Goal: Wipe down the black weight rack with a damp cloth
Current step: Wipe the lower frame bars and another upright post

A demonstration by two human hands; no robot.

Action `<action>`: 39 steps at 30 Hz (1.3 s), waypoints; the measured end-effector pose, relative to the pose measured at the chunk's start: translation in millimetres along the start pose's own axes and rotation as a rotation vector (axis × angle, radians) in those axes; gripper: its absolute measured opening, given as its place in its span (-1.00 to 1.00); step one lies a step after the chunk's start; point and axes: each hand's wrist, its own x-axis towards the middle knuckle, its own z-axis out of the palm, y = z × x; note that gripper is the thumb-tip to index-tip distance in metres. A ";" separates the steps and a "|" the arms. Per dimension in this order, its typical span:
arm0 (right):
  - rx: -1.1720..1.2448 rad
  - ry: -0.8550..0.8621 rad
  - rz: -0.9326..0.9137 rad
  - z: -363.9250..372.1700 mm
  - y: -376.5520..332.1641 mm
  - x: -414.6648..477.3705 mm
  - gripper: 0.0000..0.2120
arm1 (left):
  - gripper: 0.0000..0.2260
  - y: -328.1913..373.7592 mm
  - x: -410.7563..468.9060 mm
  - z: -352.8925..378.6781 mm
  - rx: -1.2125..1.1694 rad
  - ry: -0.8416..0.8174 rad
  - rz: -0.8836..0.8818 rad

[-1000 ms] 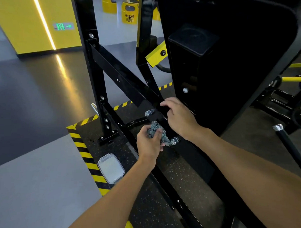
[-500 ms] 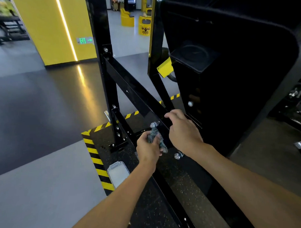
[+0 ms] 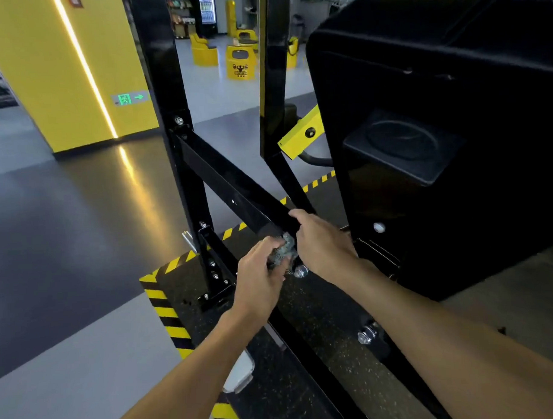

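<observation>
The black weight rack (image 3: 224, 179) fills the middle of the head view, with a slanting crossbar running down from a tall upright. My left hand (image 3: 259, 279) grips a crumpled grey-green cloth (image 3: 281, 254) and presses it against the lower end of that crossbar, close to a silver bolt (image 3: 300, 272). My right hand (image 3: 322, 243) is curled over the top edge of the same crossbar, right beside the cloth. Part of the cloth is hidden between the two hands.
A large black padded panel (image 3: 439, 141) stands close on the right. A yellow bracket (image 3: 300, 133) juts from the second upright. Yellow-black hazard tape (image 3: 166, 313) borders the speckled rubber mat. A pale plastic container (image 3: 240, 372) lies on the mat under my left forearm. Yellow seats stand far behind.
My left hand has carried the cloth up the crossbar, against my right hand. The camera has tilted up, showing more of the room behind.
</observation>
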 end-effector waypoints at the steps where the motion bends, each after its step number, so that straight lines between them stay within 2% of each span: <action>1: -0.037 -0.007 0.006 1.5 -0.4 0.3 -0.55 | -0.84 -4.1 7.7 -0.1 -0.044 0.048 -0.081; 3: -0.050 -0.014 0.012 3.1 -1.1 -0.5 -0.55 | -0.88 -10.1 11.0 3.8 -0.131 0.094 -0.162; 6: -0.062 0.014 0.021 4.4 -1.8 -0.6 -0.57 | -0.88 -16.6 -8.3 10.4 -0.151 -0.087 0.030; 8: -0.074 0.021 0.041 6.0 -4.0 -1.4 -0.57 | -0.80 -24.6 -5.8 5.9 -0.112 -0.160 0.098; 12: -0.075 0.017 0.070 5.0 -6.7 -4.0 -0.55 | -0.77 -35.4 13.3 1.8 -0.167 -0.057 -0.100; 16: -0.067 -0.006 0.111 4.7 -10.3 -4.4 -0.54 | -0.82 -29.9 -4.4 -0.5 -0.170 -0.240 -0.049; 20: -0.055 0.036 0.116 0.6 -19.0 4.3 -0.57 | -0.89 -34.8 25.8 -11.5 -0.261 -0.122 -0.336; 21: -0.046 0.072 0.111 0.2 -23.2 11.5 -0.58 | -0.90 -30.5 27.4 -14.2 -0.267 -0.122 -0.347; 25: 0.005 0.085 0.174 7.5 -44.5 37.9 -0.61 | -0.89 -22.6 23.9 -20.9 -0.283 -0.247 -0.195; 29: -0.108 0.054 0.230 14.2 -49.2 38.1 -0.61 | -0.80 -30.0 51.5 -26.0 -0.374 -0.090 -0.260; 33: -0.129 0.069 0.241 14.6 -49.5 39.6 -0.62 | -0.87 -11.3 42.4 -32.4 -0.375 -0.238 -0.126; 37: -0.116 0.076 0.226 14.8 -48.7 38.3 -0.63 | -0.91 -24.1 62.7 -30.3 -0.450 -0.062 -0.268; 39: -0.132 0.082 0.216 16.2 -48.2 38.7 -0.62 | -0.90 -20.6 52.5 -27.9 -0.448 -0.086 -0.284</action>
